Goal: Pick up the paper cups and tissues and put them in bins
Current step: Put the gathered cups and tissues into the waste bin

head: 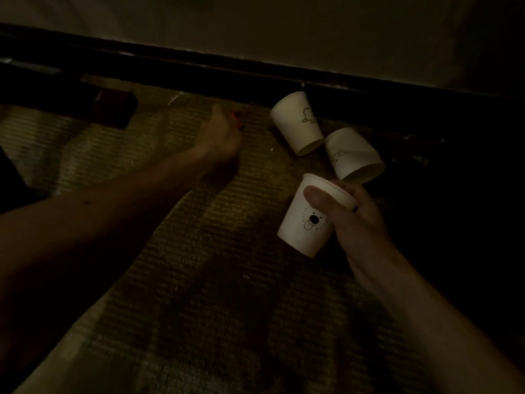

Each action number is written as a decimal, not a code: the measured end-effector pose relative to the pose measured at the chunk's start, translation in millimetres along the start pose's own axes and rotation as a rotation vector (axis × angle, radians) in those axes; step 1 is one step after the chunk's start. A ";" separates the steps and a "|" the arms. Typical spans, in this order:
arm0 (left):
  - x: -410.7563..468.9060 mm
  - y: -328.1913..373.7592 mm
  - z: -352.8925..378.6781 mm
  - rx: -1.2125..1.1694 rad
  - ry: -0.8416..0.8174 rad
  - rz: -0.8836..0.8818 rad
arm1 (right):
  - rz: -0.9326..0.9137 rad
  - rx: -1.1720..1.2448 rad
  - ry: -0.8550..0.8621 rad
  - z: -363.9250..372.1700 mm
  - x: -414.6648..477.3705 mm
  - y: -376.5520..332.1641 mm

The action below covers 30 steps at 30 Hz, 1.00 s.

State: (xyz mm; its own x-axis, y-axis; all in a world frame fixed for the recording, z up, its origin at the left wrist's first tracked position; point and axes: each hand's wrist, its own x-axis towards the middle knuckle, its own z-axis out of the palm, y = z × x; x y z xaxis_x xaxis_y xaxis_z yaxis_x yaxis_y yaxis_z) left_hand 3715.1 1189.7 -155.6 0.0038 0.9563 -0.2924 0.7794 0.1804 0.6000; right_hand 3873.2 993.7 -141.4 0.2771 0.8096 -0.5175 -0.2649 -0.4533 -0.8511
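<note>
Head view: my right hand (356, 223) pinches a cup (302, 226) by its rim for carrying; my left hand (220, 135), at eleven o'clock, is too blurred to judge.

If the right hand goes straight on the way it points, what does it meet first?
Probably the nearer fallen cup, just beyond the right hand and its held cup; depth unclear.

Ribbed rug (204, 251), dark baseboard (255, 73) — pale wall (284, 24) above, dark block (115, 110)
</note>
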 end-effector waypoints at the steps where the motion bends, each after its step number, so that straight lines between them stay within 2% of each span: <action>1: 5.0 0.5 5.4 -0.008 -0.010 0.000 | -0.001 0.003 0.018 -3.3 -1.7 1.2; 4: 14.3 -0.9 18.4 0.023 -0.023 0.011 | -0.028 0.009 0.083 -13.7 -6.4 5.8; 8: 26.8 -3.4 24.4 0.117 0.045 0.040 | -0.099 -0.036 0.153 -21.5 -9.7 7.0; 13: 34.1 -4.1 12.1 0.230 0.103 0.030 | -0.175 -0.039 0.135 -24.9 -7.7 1.7; 15: 30.7 -4.0 7.3 0.193 0.080 0.006 | -0.190 -0.050 0.111 -25.9 -5.0 1.3; 18: 18.8 2.7 6.4 0.010 0.069 -0.062 | -0.194 -0.056 0.093 -25.3 -0.3 0.5; 24: -2.8 34.7 19.5 -0.301 -0.081 0.089 | -0.172 -0.057 0.056 -17.5 6.5 -2.8; 28: -10.2 43.3 27.5 -0.300 -0.230 0.164 | -0.178 -0.063 0.030 -16.5 8.5 -4.6; 30: -12.8 45.9 30.4 -0.282 -0.241 0.149 | -0.157 -0.071 0.020 -16.1 12.1 -6.6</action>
State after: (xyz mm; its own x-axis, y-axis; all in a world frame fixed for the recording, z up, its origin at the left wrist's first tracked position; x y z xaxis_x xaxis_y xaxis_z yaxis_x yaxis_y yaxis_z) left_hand 3769.9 1178.7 -147.0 0.2766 0.9013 -0.3333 0.5570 0.1322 0.8199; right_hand 3893.2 1000.5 -143.4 0.3280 0.8653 -0.3791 -0.1514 -0.3480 -0.9252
